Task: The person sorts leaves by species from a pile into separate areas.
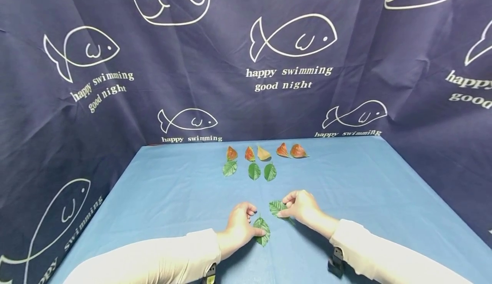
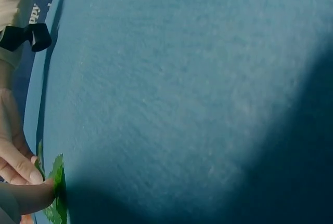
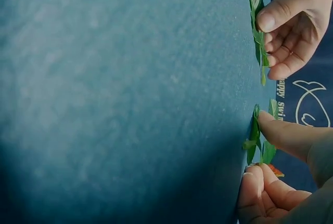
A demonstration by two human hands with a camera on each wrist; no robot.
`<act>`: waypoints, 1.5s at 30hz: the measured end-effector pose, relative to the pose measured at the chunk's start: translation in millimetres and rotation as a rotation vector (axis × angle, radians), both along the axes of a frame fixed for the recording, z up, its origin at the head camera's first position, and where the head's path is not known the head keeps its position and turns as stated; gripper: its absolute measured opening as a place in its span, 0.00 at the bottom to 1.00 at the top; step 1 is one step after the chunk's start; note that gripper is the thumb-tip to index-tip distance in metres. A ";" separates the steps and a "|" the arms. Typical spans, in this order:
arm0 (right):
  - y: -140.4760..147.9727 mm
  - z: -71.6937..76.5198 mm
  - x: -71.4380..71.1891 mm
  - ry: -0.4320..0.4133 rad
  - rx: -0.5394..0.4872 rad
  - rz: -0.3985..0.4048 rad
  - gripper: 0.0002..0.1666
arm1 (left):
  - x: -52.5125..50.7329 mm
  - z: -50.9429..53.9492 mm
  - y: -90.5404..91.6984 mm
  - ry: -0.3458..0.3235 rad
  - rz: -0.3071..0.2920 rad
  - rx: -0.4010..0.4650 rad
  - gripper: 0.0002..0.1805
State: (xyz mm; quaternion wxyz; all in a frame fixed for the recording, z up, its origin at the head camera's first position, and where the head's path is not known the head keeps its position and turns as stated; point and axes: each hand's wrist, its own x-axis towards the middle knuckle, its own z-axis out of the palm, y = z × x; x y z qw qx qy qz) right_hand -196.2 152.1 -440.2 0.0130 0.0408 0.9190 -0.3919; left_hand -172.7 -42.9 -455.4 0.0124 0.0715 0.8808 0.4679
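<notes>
In the head view, my left hand (image 1: 239, 229) holds a green leaf (image 1: 262, 223) with toothed edges, thumb across its face and the other fingers curled. To its right, my right hand (image 1: 304, 209) pinches a second green leaf (image 1: 276, 207) between thumb and fingers. The two leaves are held apart with a small gap between them. Seen from the right wrist, the left hand's leaf (image 3: 257, 31) stands nearly edge-on, above the right hand's leaf (image 3: 254, 136). The left wrist view catches the left thumb on its leaf (image 2: 57, 182) at the lower left corner.
Beyond the hands, three green leaves (image 1: 254, 171) lie in a row on the blue cloth (image 1: 173, 198). Behind them runs a row of orange-red leaves (image 1: 298, 150) and a yellowish leaf (image 1: 263, 153). Dark blue fabric (image 1: 238, 121) with white fish drawings surrounds the table.
</notes>
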 end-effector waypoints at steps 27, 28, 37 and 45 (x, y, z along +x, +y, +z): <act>7.5 -3.1 -2.4 -0.079 -0.251 -0.012 0.09 | -8.9 7.9 -7.8 0.025 -0.096 -0.158 0.12; 7.8 -2.9 -2.4 -0.081 -0.255 -0.015 0.08 | -9.1 8.3 -7.6 0.026 -0.099 -0.156 0.12; 9.2 -1.8 -2.6 -0.089 -0.283 -0.041 0.09 | -9.2 13.8 -5.8 -0.025 -0.114 -0.131 0.17; 10.3 -3.9 -4.0 -0.095 -0.332 -0.034 0.09 | -11.8 13.8 -7.4 -0.032 -0.106 -0.146 0.12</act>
